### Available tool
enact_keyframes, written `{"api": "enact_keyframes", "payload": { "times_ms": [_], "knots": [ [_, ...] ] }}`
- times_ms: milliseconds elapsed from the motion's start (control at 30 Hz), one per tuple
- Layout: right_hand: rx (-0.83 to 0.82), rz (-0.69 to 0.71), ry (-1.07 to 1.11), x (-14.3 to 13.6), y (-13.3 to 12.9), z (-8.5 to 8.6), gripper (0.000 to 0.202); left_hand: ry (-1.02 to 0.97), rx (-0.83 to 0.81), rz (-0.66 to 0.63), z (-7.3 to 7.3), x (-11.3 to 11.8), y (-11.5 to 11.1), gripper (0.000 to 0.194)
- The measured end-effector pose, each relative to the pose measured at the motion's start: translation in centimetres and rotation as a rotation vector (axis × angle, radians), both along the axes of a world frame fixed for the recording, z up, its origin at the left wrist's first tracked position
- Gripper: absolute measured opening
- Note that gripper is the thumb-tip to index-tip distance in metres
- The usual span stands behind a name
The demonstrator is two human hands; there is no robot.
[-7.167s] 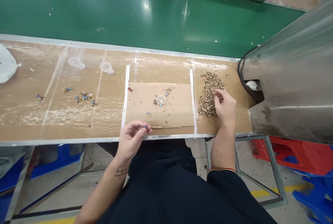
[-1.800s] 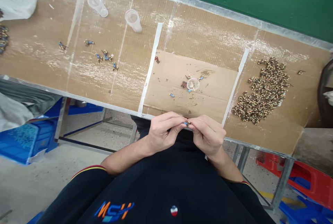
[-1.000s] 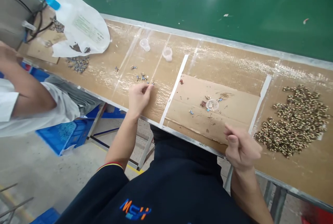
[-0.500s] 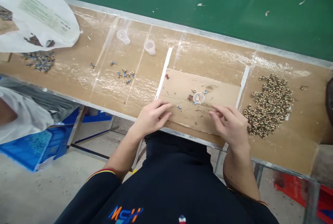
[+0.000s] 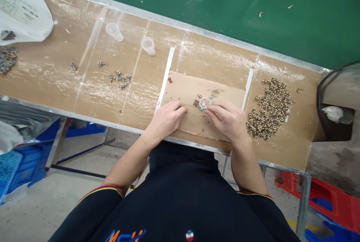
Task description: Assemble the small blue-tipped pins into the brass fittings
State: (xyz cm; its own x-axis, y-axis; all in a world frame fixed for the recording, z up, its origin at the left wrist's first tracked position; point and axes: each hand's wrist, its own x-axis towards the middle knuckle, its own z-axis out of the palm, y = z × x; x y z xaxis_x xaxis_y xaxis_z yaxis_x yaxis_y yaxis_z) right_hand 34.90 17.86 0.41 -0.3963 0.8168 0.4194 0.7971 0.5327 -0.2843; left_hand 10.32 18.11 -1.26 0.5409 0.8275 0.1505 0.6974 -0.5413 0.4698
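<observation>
My left hand is closed at the front left of a cardboard sheet, its thumb and forefinger pinching a small blue part that is mostly covered. Over the sheet's middle, my right hand pinches a thin pale stick, whose far end is inside a small clear round cup. Beside the cup lie dark red bits, a small gold-coloured part and a blue bit. A red piece rests near the sheet's upper left corner.
A big heap of small gold-and-dark parts lies to the right. Leftward are several blue-and-gold parts, two clear plastic cups and a white bag. White strips flank the sheet. A black hoop-like edge stands far right.
My right hand has moved left to the cup and taken hold of the stick. The left hand has closed on the small blue part. The camera view has shifted right.
</observation>
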Motion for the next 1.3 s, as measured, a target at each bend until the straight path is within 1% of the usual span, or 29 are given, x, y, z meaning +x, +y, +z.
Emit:
{"api": "enact_keyframes", "payload": {
  "times_ms": [100, 233, 300, 400, 533, 633, 800, 867, 1067, 1200, 1300],
  "knots": [
    [-0.009, 0.019, -0.001, -0.1, 0.3, 0.1, 0.019, -0.305, -0.150, 0.113, 0.1, -0.2, -0.7, 0.018],
    [-0.039, 0.001, 0.010, -0.5, 0.7, 0.4, 0.019, -0.769, -0.380, 0.351, 0.1, 0.1, -2.0, 0.008],
    [-0.037, -0.023, 0.023, -0.7, 1.1, 0.7, 0.019, -0.947, -0.477, 0.434, 0.0, 0.6, -2.5, 0.013],
    [-0.015, -0.058, 0.067, -0.8, 1.6, 1.3, 0.018, -1.098, -0.582, 0.477, 0.2, 1.6, -2.9, 0.024],
    [0.028, -0.117, 0.277, -0.2, 1.2, 2.5, 0.014, -1.158, -0.655, 0.449, 0.6, 2.7, -3.3, 0.029],
    [0.081, -0.173, 0.452, 0.2, 0.0, 3.3, 0.016, -1.175, -0.669, 0.417, 0.8, 3.4, -3.6, 0.027],
    [0.201, -0.261, 0.604, -0.7, -2.2, 4.1, 0.020, -1.191, -0.690, 0.351, 1.2, 4.4, -4.1, 0.025],
    [0.211, -0.257, 0.626, -1.2, -2.9, 4.3, 0.021, -1.196, -0.700, 0.315, 1.4, 4.7, -4.3, 0.025],
    [0.133, -0.255, 0.549, -1.7, -3.9, 4.5, 0.023, -1.155, -0.720, 0.271, 1.8, 4.9, -4.8, 0.024],
    [0.118, -0.208, 0.599, -2.0, -4.1, 4.7, 0.019, -1.135, -0.685, 0.218, 2.0, 4.8, -4.8, 0.019],
    [0.113, -0.161, 0.628, -2.3, -4.1, 4.8, 0.014, -1.117, -0.672, 0.211, 2.1, 4.7, -4.7, 0.020]
  ]
}}
